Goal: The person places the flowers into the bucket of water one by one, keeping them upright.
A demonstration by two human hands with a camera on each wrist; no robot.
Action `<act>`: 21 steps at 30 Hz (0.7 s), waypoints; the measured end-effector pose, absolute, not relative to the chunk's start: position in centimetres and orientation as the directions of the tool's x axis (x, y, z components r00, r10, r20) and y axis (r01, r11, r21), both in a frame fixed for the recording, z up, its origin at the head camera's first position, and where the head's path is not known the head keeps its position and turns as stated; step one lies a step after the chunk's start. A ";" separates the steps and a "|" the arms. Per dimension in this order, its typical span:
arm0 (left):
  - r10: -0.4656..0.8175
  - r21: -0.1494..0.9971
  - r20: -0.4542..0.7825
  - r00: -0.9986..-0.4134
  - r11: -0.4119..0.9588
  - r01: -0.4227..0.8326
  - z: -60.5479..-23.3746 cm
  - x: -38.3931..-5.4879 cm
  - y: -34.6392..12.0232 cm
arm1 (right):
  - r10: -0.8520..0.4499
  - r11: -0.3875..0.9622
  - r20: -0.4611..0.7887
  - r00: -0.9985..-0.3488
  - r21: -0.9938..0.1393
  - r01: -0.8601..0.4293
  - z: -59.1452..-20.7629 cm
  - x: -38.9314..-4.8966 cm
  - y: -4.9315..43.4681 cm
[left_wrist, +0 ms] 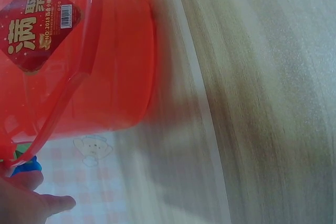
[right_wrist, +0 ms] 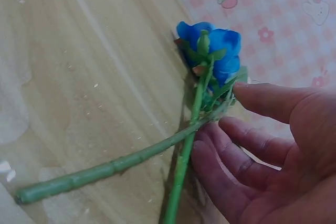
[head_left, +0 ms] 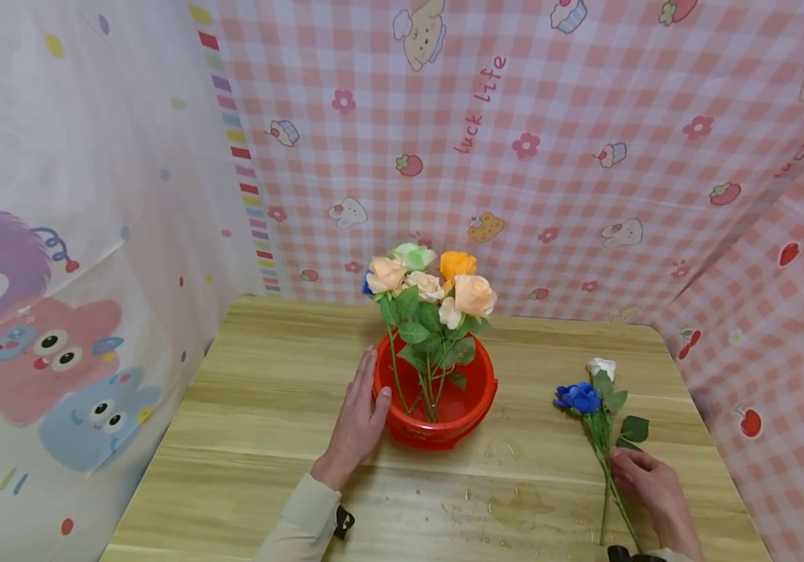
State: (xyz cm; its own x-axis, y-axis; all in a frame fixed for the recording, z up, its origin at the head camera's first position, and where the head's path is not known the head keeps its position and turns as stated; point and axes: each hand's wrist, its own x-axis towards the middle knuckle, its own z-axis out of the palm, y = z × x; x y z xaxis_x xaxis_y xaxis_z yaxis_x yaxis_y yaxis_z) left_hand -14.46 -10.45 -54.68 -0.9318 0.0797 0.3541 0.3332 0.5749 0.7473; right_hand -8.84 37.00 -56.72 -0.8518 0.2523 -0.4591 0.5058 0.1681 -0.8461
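Observation:
A red plastic bucket [head_left: 489, 398] stands on the table, holding several artificial roses, among them a peach rose [head_left: 475, 295], an orange rose [head_left: 457, 264] and a pale green one [head_left: 413, 255]. My left hand [head_left: 356, 414] rests with straight fingers along the bucket's left side. At the right, my right hand [head_left: 651, 488] pinches the stem of a white rose [head_left: 602, 366] between thumb and fingertips. Beside it lies a blue flower [head_left: 578, 398], whose stem [right_wrist: 181, 166] crosses the white rose's stem [right_wrist: 105, 169] in the right wrist view. The white bloom is hidden there.
Water drops and a small puddle [head_left: 520, 506] wet the wooden table [head_left: 254, 437] between bucket and right hand. A dark green leaf [head_left: 635, 428] lies near the right fingers. Checked pink cloth [head_left: 374, 86] hangs behind and at the right, printed white cloth [head_left: 128, 156] at the left.

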 end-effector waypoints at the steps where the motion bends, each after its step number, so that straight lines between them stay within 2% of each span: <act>1: 0.080 0.747 0.355 -0.932 0.575 0.334 -54.7 -14.5 -10.4 | 0.254 0.177 -0.462 -0.850 -0.842 0.510 -56.8 -8.9 37.0; 9: 0.081 0.747 0.353 -0.932 0.576 0.333 -54.7 -14.4 -10.5 | 0.267 0.238 -0.455 -0.849 -0.823 0.516 -57.6 -9.3 37.3; 21: 0.083 0.745 0.355 -0.931 0.577 0.335 -54.7 -14.5 -10.4 | 0.246 0.182 -0.457 -0.855 -0.845 0.504 -57.5 -9.7 37.1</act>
State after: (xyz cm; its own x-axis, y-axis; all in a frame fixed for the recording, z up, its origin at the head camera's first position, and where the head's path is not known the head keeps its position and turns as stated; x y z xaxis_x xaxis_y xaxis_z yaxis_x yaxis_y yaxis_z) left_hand -14.48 -10.42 -54.70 -0.9313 0.0835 0.3546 0.3353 0.5770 0.7447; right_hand -9.68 37.05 -57.49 -0.8549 0.2461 -0.4567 0.5035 0.1820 -0.8446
